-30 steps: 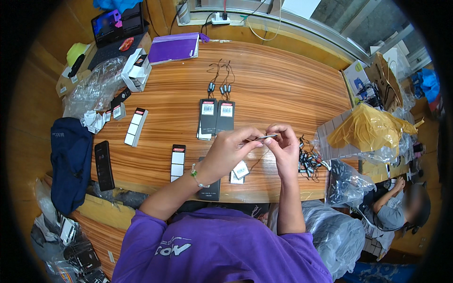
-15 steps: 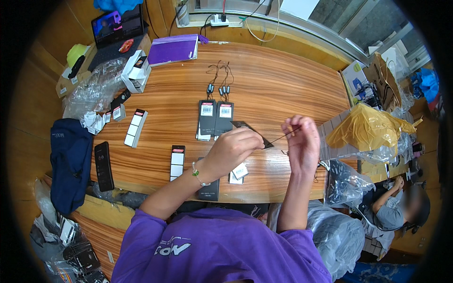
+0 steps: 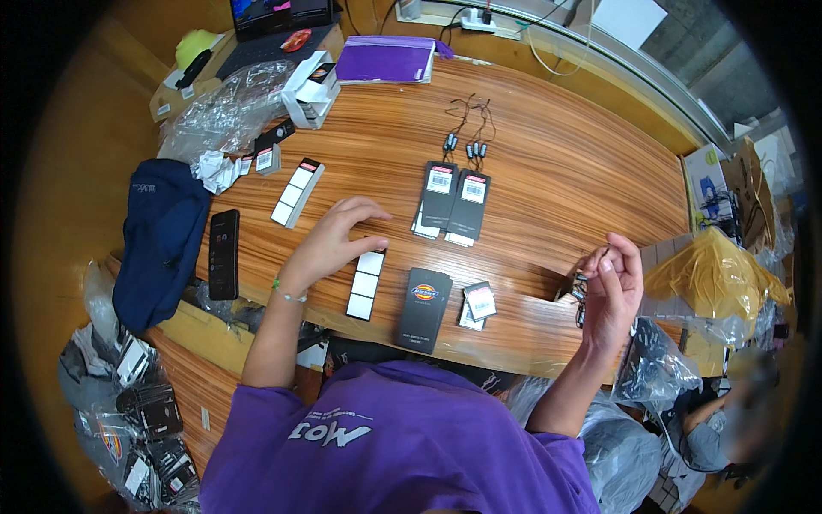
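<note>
My left hand [image 3: 332, 242] is empty, thumb and fingers apart, above the top end of a stack of white-panelled sticker cards [image 3: 366, 284]. My right hand [image 3: 611, 287] is raised at the right side of the table, thumb and fingertip pinched on a thin dark cord. Beside its palm is a small dark bundle [image 3: 578, 297], partly hidden by the fingers. Two piles of dark hang tags [image 3: 467, 206] with barcode stickers lie farther off, their looped cords [image 3: 469, 116] pointing away. Nearer me are a plain dark tag stack [image 3: 422, 313] and small white barcode stickers [image 3: 479, 301].
At left lie another sticker-card stack [image 3: 296, 195], a phone [image 3: 223, 254] and a navy pouch [image 3: 163, 240]. A purple notebook [image 3: 385, 60], laptop [image 3: 282, 17] and open white box [image 3: 312, 90] stand at the back. Yellow plastic wrapping [image 3: 706, 265] is at right, with another person beyond.
My left hand has let go of the dark hang tag and moved left to the sticker cards, opening. My right hand has moved right with the cord. The whole view has shifted.
</note>
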Motion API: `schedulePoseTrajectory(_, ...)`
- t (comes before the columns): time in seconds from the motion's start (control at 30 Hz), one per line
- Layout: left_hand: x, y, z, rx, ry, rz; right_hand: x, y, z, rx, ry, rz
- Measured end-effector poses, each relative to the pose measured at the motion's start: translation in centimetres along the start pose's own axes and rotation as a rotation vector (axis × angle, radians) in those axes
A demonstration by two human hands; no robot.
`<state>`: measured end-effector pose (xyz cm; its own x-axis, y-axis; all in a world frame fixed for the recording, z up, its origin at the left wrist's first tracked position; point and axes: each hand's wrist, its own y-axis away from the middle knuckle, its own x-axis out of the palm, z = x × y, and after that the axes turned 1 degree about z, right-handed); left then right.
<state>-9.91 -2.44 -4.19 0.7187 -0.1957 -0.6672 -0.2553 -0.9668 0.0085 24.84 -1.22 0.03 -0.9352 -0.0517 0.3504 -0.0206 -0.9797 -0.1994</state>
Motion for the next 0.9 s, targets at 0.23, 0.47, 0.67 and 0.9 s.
schedulePoseTrajectory(0.23, 1.0, 2.8, 1.8, -0.085, 0.016, 0.014, -1.0, -0.2, -0.4, 0.037, 0.188, -0.018)
schedulePoseTrajectory(0.47, 0.7, 3.9, -0.8, -0.159, 0.472, -0.187, 0.3, 0.3, -0.4, 0.040, 0.295, 0.103)
schedulePoseTrajectory(0.67, 1.8, -1.0, -7.6, -0.021, 0.529, -0.321, 3.5, 0.6, -0.7, 0.022, 0.468, 0.211)
schedulePoseTrajectory(0.9, 6.4, -4.5, -10.9, 0.214, 0.411, -0.266, 5.0, 0.2, -2.0, -0.041, 0.633, 0.181)
